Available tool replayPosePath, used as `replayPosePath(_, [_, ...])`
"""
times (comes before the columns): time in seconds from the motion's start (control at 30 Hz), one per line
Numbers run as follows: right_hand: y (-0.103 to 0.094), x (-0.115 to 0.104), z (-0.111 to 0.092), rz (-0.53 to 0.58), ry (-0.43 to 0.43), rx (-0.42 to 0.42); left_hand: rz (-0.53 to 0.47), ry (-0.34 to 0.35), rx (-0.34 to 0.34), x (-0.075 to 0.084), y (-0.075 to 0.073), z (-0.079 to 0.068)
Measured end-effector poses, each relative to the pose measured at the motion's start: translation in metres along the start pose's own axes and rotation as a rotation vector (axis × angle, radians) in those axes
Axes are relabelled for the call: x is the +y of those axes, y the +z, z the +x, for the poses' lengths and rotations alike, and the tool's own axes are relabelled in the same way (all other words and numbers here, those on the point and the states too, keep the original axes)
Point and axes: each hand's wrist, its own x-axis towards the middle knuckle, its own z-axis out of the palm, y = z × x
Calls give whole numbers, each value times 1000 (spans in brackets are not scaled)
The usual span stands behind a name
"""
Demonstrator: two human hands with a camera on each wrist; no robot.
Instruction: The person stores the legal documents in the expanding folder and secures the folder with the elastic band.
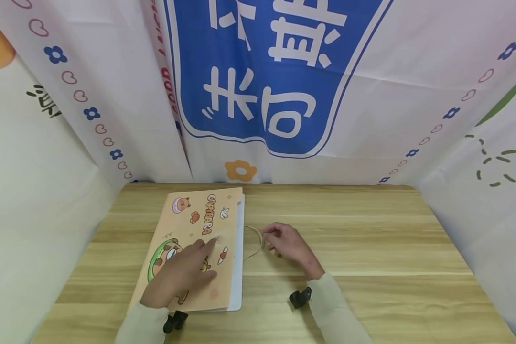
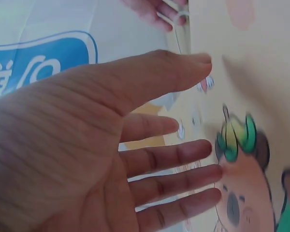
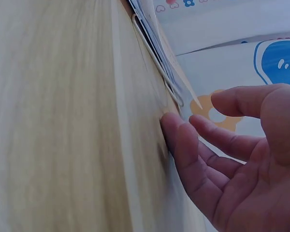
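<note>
We log a closed notebook (image 1: 198, 248) lying flat on the wooden worktop (image 1: 370, 239), near its left half. The left hand (image 1: 178, 274) rests on the cover with fingers straight, pressing and grasping nothing. The right hand (image 1: 285, 243) sits just beside the page edge at a thin elastic loop (image 1: 254, 241); its grip looks relaxed, and whether the fingertips (image 3: 176, 133) actually catch the cord we cannot tell. We judge the band is off the cover and the book not yet opened. The cover is smooth, matte, peach card with cartoon prints. The pages form a thin white stack. The worktop is pale wood-grain laminate.
</note>
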Motion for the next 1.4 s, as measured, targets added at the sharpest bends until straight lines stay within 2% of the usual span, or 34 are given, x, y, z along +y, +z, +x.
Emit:
replayPosePath(0.13, [-1, 0, 3, 48, 15, -22, -45, 14, -9, -14, -4, 4])
replayPosePath(0.37, [1, 0, 6, 101, 19, -59, -43, 47, -2, -32, -8, 11])
replayPosePath(0.57, [5, 0, 7, 127, 20, -97, -82, 12, -19, -43, -4, 15])
replayPosePath(0.83, [5, 0, 8, 133, 11, -108, -130, -39, -41, -45, 3, 18])
replayPosePath(1.03, [8, -5, 9, 137, -23, -134, -129, -60, -61, -44, 3, 16])
replayPosePath(1.23, [17, -12, 13, 98, -91, -132, -127, -74, -78, -44, 3, 17])
replayPosePath(1.4, [30, -17, 20, 131, -97, -119, -129, -88, -93, -43, 4, 18])
